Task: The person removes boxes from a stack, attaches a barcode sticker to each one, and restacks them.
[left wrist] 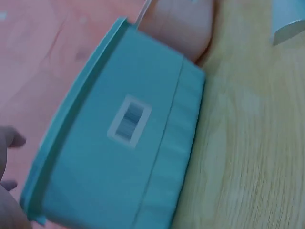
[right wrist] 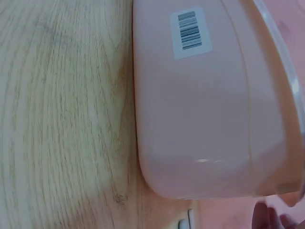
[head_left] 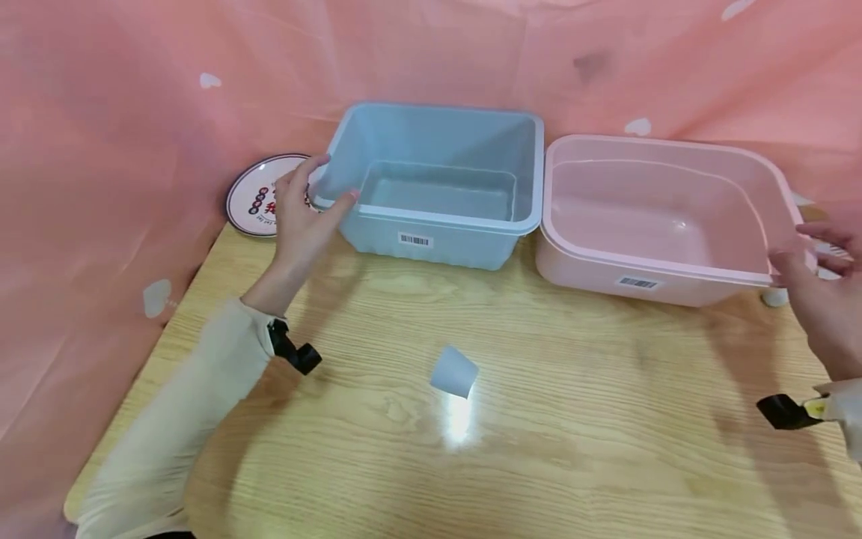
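Observation:
At the back of the table stands a light blue plastic bin (head_left: 431,241) with a barcode label on its front. My left hand (head_left: 299,213) is at its front left corner, fingers spread, thumb tip at the front rim and a fingertip by the left rim. Right beside it is a pink plastic bin (head_left: 606,269), also labelled. My right hand (head_left: 824,299) is at that bin's front right corner, thumb by the rim and the other fingers extended past the right side. Both bins look bare inside. Nearer to me, a small grey-blue cup (head_left: 454,372) rests on the wood.
A white plate (head_left: 245,198) with a dark rim and red lettering lies left of the blue bin, partly behind my left hand. A small white object (head_left: 774,298) shows beside the pink bin. Pink cloth (head_left: 101,224) hangs around the wooden table (head_left: 572,419).

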`<action>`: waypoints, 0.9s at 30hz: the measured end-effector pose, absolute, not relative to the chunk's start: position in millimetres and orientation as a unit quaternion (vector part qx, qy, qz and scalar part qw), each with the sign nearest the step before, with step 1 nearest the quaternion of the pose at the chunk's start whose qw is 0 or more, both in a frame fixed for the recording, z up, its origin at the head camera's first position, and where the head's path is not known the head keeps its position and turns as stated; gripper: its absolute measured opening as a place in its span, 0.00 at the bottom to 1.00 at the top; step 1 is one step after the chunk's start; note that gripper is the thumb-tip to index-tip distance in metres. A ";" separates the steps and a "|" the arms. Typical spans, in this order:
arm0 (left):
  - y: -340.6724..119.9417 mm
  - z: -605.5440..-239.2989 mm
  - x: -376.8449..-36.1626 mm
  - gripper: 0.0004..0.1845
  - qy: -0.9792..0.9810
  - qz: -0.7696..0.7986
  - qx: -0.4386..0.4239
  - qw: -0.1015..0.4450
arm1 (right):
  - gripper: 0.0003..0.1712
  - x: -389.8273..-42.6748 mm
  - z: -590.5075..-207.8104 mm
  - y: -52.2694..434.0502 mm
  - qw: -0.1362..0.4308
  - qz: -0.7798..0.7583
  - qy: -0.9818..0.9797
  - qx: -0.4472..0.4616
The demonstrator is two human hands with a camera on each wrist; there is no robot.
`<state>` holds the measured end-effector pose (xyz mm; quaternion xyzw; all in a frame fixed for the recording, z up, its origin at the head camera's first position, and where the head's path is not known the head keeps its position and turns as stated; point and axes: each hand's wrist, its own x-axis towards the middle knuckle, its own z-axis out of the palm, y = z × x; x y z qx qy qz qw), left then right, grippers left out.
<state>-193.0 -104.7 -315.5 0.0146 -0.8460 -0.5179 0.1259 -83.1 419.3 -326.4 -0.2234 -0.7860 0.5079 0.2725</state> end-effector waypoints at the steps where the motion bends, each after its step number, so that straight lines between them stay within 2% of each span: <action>1: -108.2 -318.8 -197.4 0.32 -0.842 -0.529 0.015 0.104 | 0.20 -84.4 -328.2 420.4 0.270 0.541 -0.765 -0.225; 3: -113.2 -325.8 -203.0 0.32 -0.831 -0.552 0.016 0.068 | 0.17 -85.7 -329.6 421.0 0.258 0.583 -0.734 -0.236; 6: -115.7 -334.9 -206.9 0.31 -0.814 -0.579 0.015 0.052 | 0.15 -85.6 -329.4 420.7 0.244 0.584 -0.735 -0.244; 9: -115.5 -340.0 -208.8 0.31 -0.802 -0.594 0.020 0.062 | 0.14 -86.1 -330.6 422.3 0.232 0.535 -0.773 -0.248; 14: -117.0 -345.4 -210.1 0.32 -0.788 -0.611 0.010 0.077 | 0.15 -87.4 -332.2 422.3 0.243 0.506 -0.794 -0.233; 17: -118.4 -350.0 -211.5 0.32 -0.772 -0.629 -0.002 0.094 | 0.17 -90.4 -332.7 427.9 0.224 0.515 -0.800 -0.213; 19: -118.3 -353.3 -213.6 0.32 -0.754 -0.649 -0.008 0.101 | 0.18 -97.2 -341.1 444.8 0.205 0.556 -0.783 -0.190; 24: -116.1 -359.5 -218.6 0.31 -0.732 -0.673 -0.016 0.102 | 0.15 -130.1 -400.8 530.4 0.166 0.698 -0.691 -0.084; 27: -114.9 -361.9 -218.8 0.31 -0.737 -0.669 -0.009 0.093 | 0.13 -145.5 -427.5 566.4 0.141 0.735 -0.661 -0.055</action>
